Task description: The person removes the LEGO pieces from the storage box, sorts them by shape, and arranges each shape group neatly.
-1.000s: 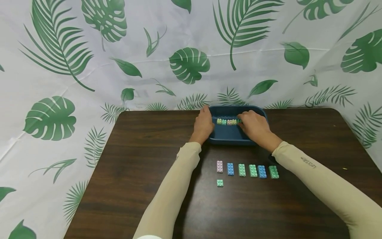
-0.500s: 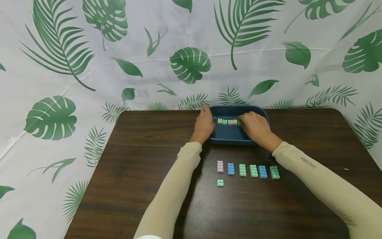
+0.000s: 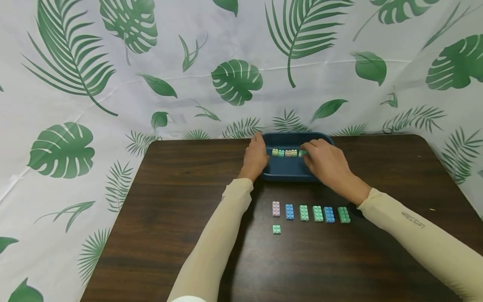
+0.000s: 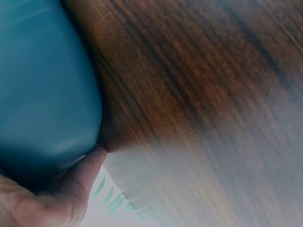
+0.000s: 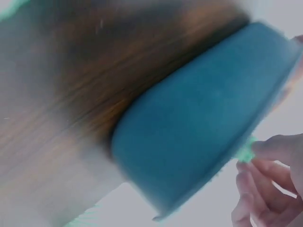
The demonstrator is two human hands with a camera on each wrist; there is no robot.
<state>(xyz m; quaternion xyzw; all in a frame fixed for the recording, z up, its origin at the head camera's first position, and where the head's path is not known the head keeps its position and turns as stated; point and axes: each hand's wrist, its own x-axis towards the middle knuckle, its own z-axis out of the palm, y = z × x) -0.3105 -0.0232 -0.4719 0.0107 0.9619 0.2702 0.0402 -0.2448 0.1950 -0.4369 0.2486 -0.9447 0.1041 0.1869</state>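
Head view: the right hand (image 3: 326,162) had swung outward, yet pinched a green toy brick (image 5: 245,152), leaving it unreleased; the left hand (image 3: 255,157) gripped the blue tray (image 3: 284,169).

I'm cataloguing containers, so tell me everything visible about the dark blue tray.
The tray is dark blue, apparently smooth plastic, rectangular with rounded corners and raised walls. It sits upright near the far edge of the table. Small bricks lie in a row inside; the left hand holds its left end while the right hand reaches in.
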